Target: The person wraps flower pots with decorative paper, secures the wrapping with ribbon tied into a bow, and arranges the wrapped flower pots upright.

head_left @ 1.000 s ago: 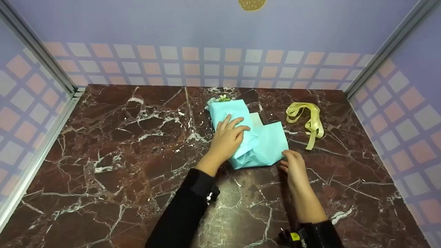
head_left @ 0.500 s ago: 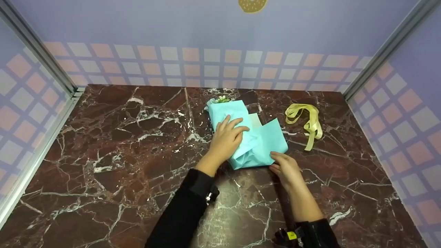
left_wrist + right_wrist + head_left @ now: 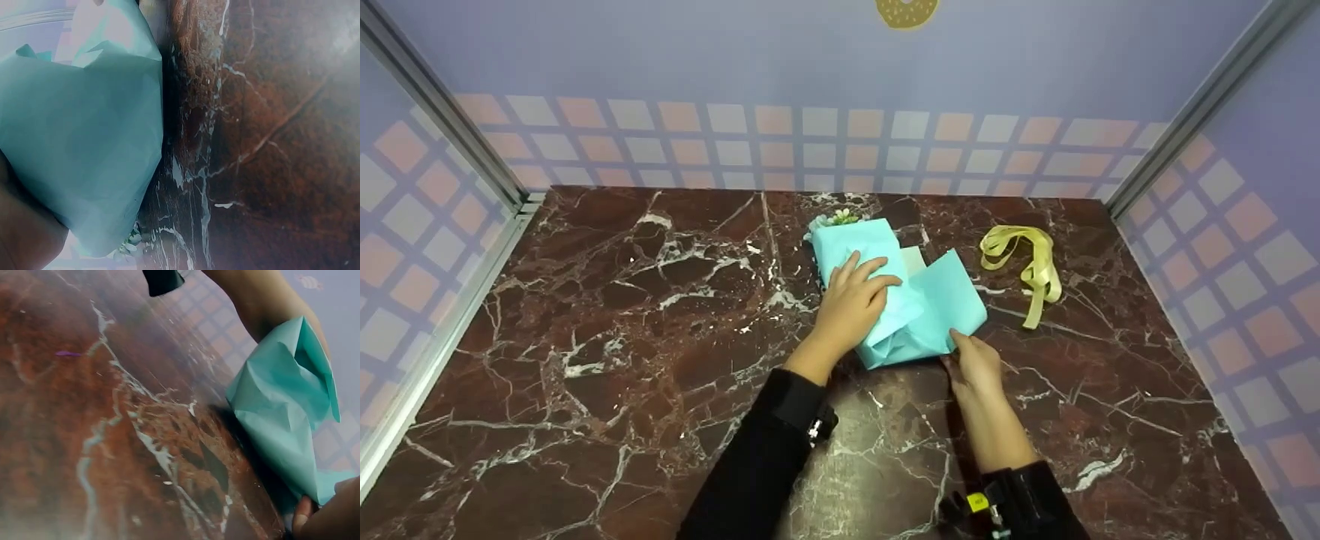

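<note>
Light-blue wrapping paper (image 3: 945, 289) is folded around a bundle on the marble tabletop, its lower end creased. At the far end small white-and-green flowers (image 3: 842, 217) peek out. My left hand (image 3: 851, 300) presses on the paper with fingers spread. My right hand (image 3: 976, 367) pinches the paper's lower right edge; in the right wrist view its fingertips (image 3: 302, 513) meet the edge of the paper (image 3: 275, 399). A pale cream piece (image 3: 913, 259) shows between the folds. What lies inside the paper is hidden.
A loose yellow ribbon (image 3: 1039, 266) lies to the right of the paper. Walls with a checked border (image 3: 840, 142) stand at the back and both sides of the brown marble table (image 3: 660, 420).
My right hand has moved left along the paper's lower edge. The paper's right flap has lifted and turned inward. My left hand stays in place.
</note>
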`<action>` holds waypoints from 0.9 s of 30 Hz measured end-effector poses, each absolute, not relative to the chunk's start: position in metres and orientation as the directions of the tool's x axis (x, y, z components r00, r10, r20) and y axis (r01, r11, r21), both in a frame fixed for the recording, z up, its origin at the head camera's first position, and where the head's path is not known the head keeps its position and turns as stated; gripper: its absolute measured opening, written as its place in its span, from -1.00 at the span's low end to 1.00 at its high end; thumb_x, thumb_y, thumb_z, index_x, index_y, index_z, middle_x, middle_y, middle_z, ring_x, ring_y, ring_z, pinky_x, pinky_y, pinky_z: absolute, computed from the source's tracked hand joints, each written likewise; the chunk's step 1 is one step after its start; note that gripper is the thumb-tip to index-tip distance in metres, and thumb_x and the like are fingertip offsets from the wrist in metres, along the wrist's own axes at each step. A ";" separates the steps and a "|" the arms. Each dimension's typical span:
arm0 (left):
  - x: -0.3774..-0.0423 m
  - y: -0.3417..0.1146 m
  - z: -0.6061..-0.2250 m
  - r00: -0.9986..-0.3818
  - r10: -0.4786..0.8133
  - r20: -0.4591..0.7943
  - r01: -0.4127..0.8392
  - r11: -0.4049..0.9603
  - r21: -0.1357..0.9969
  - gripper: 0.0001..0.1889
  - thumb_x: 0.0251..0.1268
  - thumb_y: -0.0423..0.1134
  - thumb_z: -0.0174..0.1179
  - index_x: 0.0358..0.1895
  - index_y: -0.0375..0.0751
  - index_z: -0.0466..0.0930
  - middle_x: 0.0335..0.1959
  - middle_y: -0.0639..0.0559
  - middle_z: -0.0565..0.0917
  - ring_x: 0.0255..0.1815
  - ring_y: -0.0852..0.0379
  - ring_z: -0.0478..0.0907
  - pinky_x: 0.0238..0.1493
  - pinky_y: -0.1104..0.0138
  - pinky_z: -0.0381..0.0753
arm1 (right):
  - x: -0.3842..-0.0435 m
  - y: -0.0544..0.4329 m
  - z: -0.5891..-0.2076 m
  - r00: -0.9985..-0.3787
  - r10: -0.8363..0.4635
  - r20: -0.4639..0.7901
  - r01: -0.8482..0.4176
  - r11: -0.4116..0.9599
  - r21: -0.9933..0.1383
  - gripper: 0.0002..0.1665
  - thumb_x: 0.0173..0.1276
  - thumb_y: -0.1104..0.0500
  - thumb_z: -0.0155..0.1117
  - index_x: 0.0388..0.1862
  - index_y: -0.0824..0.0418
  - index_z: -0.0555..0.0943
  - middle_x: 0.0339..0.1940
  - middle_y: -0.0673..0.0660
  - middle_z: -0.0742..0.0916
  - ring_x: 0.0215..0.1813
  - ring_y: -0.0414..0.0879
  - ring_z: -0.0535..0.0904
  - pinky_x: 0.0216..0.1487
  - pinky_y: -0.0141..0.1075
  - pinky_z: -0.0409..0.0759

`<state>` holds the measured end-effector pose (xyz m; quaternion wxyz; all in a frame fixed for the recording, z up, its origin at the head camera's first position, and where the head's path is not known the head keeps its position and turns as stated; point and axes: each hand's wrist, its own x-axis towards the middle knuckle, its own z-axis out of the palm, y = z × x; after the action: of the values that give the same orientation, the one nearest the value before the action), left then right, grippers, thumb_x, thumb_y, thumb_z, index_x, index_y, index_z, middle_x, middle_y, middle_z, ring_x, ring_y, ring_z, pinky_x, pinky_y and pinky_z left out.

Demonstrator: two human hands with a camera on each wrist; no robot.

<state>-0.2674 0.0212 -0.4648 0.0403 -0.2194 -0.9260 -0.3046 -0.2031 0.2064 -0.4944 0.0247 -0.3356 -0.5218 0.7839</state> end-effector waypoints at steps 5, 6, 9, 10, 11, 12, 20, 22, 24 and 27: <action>-0.267 0.021 -0.465 -0.898 0.377 0.225 0.436 0.710 0.552 -0.62 0.56 -0.14 -0.20 0.11 0.21 0.65 0.43 0.17 0.32 0.56 -0.06 -0.10 0.48 -0.09 -0.20 | -0.208 0.206 -0.493 -0.811 0.287 -0.510 0.281 -0.574 -0.769 -0.33 0.56 0.25 -0.08 0.50 0.49 -0.01 0.52 0.28 0.18 0.46 0.02 0.19 0.38 -0.18 0.30; -0.267 0.021 -0.465 -0.898 0.377 0.229 0.439 0.708 0.554 -0.62 0.56 -0.14 -0.19 0.11 0.20 0.65 0.43 0.17 0.33 0.55 -0.06 -0.09 0.48 -0.10 -0.20 | -0.208 0.206 -0.494 -0.820 0.274 -0.503 0.266 -0.595 -0.759 -0.33 0.57 0.24 -0.11 0.51 0.48 -0.03 0.53 0.28 0.16 0.49 0.02 0.15 0.41 -0.17 0.26; -0.266 0.022 -0.466 -0.895 0.375 0.241 0.444 0.701 0.558 -0.63 0.54 -0.15 -0.16 0.09 0.19 0.66 0.42 0.16 0.34 0.55 -0.07 -0.08 0.48 -0.11 -0.19 | -0.207 0.205 -0.496 -0.838 0.273 -0.471 0.226 -0.613 -0.757 -0.36 0.60 0.23 -0.17 0.51 0.48 -0.04 0.49 0.30 0.20 0.46 0.02 0.19 0.39 -0.19 0.29; -0.266 0.022 -0.466 -0.895 0.374 0.244 0.445 0.700 0.558 -0.63 0.53 -0.15 -0.15 0.09 0.19 0.67 0.42 0.16 0.34 0.55 -0.08 -0.08 0.47 -0.11 -0.19 | -0.206 0.205 -0.496 -0.840 0.282 -0.463 0.212 -0.615 -0.760 -0.37 0.60 0.23 -0.18 0.50 0.49 -0.01 0.45 0.31 0.24 0.41 0.01 0.25 0.35 -0.21 0.34; -0.267 0.022 -0.466 -0.894 0.373 0.248 0.447 0.699 0.558 -0.64 0.52 -0.16 -0.15 0.09 0.18 0.67 0.42 0.16 0.35 0.55 -0.08 -0.07 0.47 -0.12 -0.18 | -0.206 0.205 -0.496 -0.841 0.293 -0.455 0.199 -0.614 -0.763 -0.38 0.60 0.22 -0.18 0.50 0.49 0.00 0.40 0.30 0.28 0.34 0.00 0.30 0.29 -0.24 0.40; -0.267 0.022 -0.466 -0.894 0.373 0.248 0.447 0.699 0.559 -0.64 0.52 -0.16 -0.14 0.09 0.18 0.67 0.42 0.16 0.35 0.55 -0.08 -0.07 0.47 -0.12 -0.18 | -0.206 0.206 -0.496 -0.842 0.300 -0.448 0.187 -0.618 -0.764 -0.37 0.60 0.22 -0.17 0.50 0.48 -0.01 0.35 0.28 0.31 0.29 -0.03 0.34 0.24 -0.27 0.43; -0.268 0.021 -0.466 -0.895 0.366 0.255 0.445 0.700 0.559 -0.65 0.51 -0.16 -0.12 0.08 0.18 0.67 0.41 0.16 0.36 0.55 -0.07 -0.07 0.48 -0.10 -0.18 | -0.205 0.208 -0.485 -0.867 0.340 -0.365 0.078 -0.630 -0.773 -0.42 0.58 0.25 -0.14 0.42 0.57 0.10 0.07 0.22 0.43 -0.03 -0.10 0.45 -0.06 -0.38 0.55; -0.268 0.021 -0.466 -0.895 0.363 0.260 0.446 0.701 0.556 -0.65 0.50 -0.16 -0.12 0.07 0.18 0.68 0.41 0.16 0.36 0.55 -0.07 -0.06 0.48 -0.10 -0.17 | -0.204 0.207 -0.482 -0.873 0.342 -0.347 0.064 -0.626 -0.777 -0.44 0.58 0.25 -0.14 0.41 0.57 0.13 0.07 0.22 0.45 -0.01 -0.09 0.46 -0.03 -0.35 0.55; -0.268 0.021 -0.466 -0.894 0.364 0.262 0.448 0.699 0.557 -0.65 0.51 -0.17 -0.12 0.07 0.17 0.68 0.41 0.16 0.37 0.55 -0.08 -0.06 0.48 -0.11 -0.16 | -0.203 0.207 -0.479 -0.876 0.354 -0.329 0.044 -0.619 -0.784 -0.47 0.57 0.26 -0.12 0.37 0.58 0.18 0.02 0.21 0.50 -0.02 -0.09 0.49 -0.02 -0.34 0.56; -0.268 0.022 -0.466 -0.897 0.362 0.252 0.440 0.697 0.566 -0.64 0.52 -0.16 -0.14 0.08 0.18 0.67 0.41 0.17 0.36 0.55 -0.06 -0.08 0.48 -0.09 -0.18 | -0.201 0.205 -0.476 -0.875 0.378 -0.301 0.015 -0.602 -0.798 -0.57 0.56 0.28 -0.08 0.25 0.58 0.31 -0.12 0.18 0.58 -0.12 -0.09 0.54 -0.07 -0.33 0.59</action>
<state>-0.2682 0.0216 -0.4662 0.0607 -0.2183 -0.9192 -0.3222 -0.2013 0.2055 -0.4763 0.1049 -0.2265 -0.4335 0.8659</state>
